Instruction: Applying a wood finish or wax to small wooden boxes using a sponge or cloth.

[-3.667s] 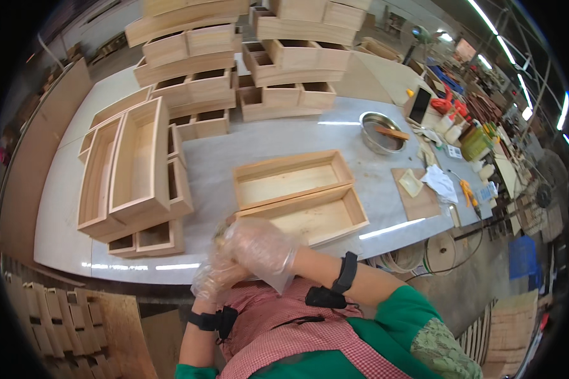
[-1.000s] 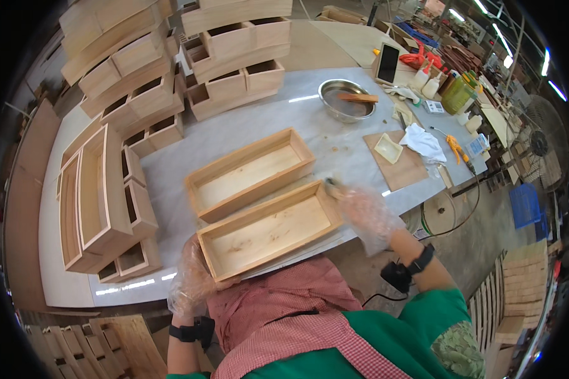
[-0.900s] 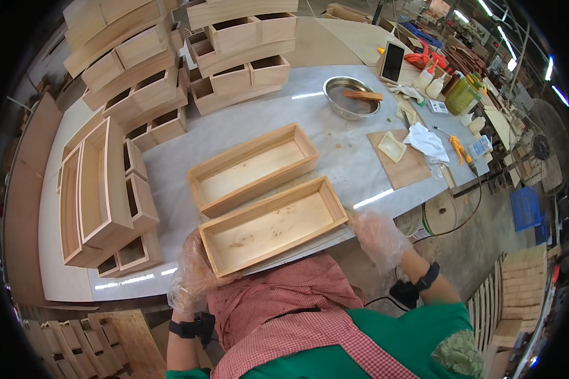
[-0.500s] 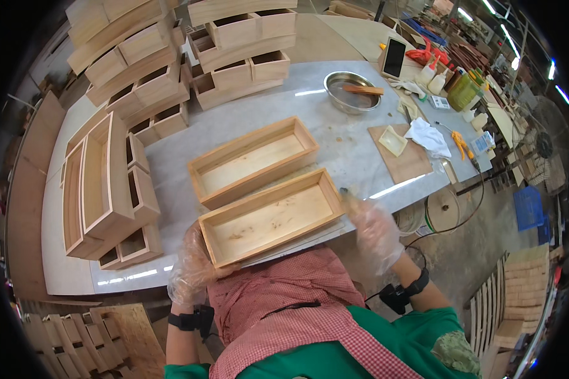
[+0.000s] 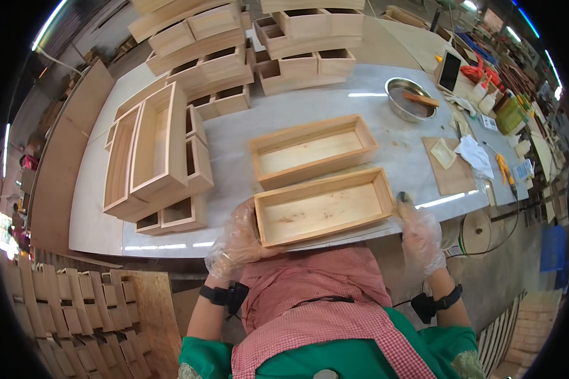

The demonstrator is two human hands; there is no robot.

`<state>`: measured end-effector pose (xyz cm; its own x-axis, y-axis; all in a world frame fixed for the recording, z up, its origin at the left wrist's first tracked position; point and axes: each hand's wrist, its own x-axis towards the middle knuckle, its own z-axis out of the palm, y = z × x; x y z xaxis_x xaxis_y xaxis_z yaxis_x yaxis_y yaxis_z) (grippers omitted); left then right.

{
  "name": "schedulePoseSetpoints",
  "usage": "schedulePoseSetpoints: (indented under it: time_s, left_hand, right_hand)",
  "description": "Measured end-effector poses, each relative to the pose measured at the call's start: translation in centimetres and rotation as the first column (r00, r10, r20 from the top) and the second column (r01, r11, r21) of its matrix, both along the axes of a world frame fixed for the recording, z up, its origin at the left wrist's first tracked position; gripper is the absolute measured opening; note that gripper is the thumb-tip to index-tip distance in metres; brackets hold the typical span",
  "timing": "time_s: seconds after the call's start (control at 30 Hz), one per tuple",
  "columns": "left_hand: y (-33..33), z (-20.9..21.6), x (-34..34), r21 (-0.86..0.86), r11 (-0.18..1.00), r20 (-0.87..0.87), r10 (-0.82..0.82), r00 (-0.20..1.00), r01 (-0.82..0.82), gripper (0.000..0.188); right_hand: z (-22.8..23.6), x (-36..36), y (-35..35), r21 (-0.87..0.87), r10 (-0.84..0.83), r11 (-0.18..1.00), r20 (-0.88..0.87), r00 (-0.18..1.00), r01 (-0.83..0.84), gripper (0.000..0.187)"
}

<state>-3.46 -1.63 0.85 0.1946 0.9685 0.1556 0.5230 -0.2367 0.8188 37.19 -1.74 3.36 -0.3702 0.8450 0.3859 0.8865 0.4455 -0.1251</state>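
Note:
A long, shallow wooden box (image 5: 322, 211) lies open side up near the table's front edge. My left hand (image 5: 239, 239), in a clear plastic glove, grips its left end, fingers against the outer wall. Just off the box's right end is my right hand (image 5: 422, 239), gloved the same way and closed around a small object with a dark tip (image 5: 403, 199). The fingers hide most of that object, so its kind is unclear. Brownish smudges mark the box's floor. Right behind it sits a second wooden box (image 5: 316, 148) of similar shape.
Stacked wooden boxes (image 5: 155, 148) stand at the left, with more stacks (image 5: 310, 63) at the back. To the right are a steel bowl (image 5: 411, 112) with a wooden piece across it, a brown board (image 5: 446, 170), a white cloth (image 5: 474, 156), an orange-handled tool (image 5: 504, 169) and bottles (image 5: 487, 101).
My view has swung left, so everything appears farther right. Both hands keep about the same places at the box's two ends.

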Motion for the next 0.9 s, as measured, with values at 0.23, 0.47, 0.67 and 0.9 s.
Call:
schedulePoseSetpoints:
  time_s: [0.23, 0.47, 0.67, 0.9]
  left_hand:
    - [-0.2, 1.1, -0.3, 0.032, 0.999, -0.104, 0.029, 0.994, -0.026, 0.101]
    - [-0.3, 2.3, 0.0, 0.036, 0.999, -0.148, -0.005, 0.989, 0.011, 0.096]
    - [-0.1, 0.3, 0.1, 0.004, 0.999, 0.055, 0.054, 0.997, -0.054, 0.097]
    - [-1.0, 2.6, -0.1, 0.152, 0.986, -0.133, 0.089, 0.987, -0.069, 0.095]
  right_hand:
    - [1.0, -3.0, -1.5, -0.238, -0.252, 0.955, -0.338, 0.907, 0.177, 0.034]
    - [5.1, -11.3, 0.1, -0.282, 0.179, 0.944, -0.001, 0.984, -0.172, 0.025]
    - [6.7, -18.5, 0.2, -0.295, 0.611, 0.745, -0.059, 0.789, -0.599, 0.036]
    - [8.2, -14.7, 0.0, -0.307, 0.584, 0.787, 0.089, 0.807, -0.536, 0.041]
